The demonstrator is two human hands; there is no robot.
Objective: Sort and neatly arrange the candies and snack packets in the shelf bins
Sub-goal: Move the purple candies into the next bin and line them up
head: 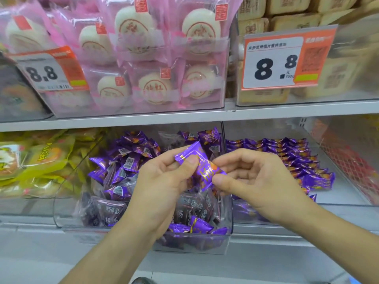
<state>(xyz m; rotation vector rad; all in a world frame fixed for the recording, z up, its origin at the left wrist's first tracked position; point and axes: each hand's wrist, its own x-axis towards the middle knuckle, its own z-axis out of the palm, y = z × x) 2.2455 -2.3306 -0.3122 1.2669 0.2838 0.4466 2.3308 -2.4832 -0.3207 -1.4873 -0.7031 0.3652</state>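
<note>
Purple-wrapped candy (202, 171) is pinched at its two ends by the left hand (164, 181) and right hand (252, 181), above a clear bin (225, 240) of mixed purple and dark packets on the lower shelf (287, 228). Neat purple rows (297, 158) fill the bin beside it.

one head-worn wide-angle view only, looking forward and slightly down, close on two shelf tiers. just beyond the fingers (185, 163) sits the clear bin (226, 220); above them, the price tag (272, 60). straight shelf edges bowed near the borders.
</note>
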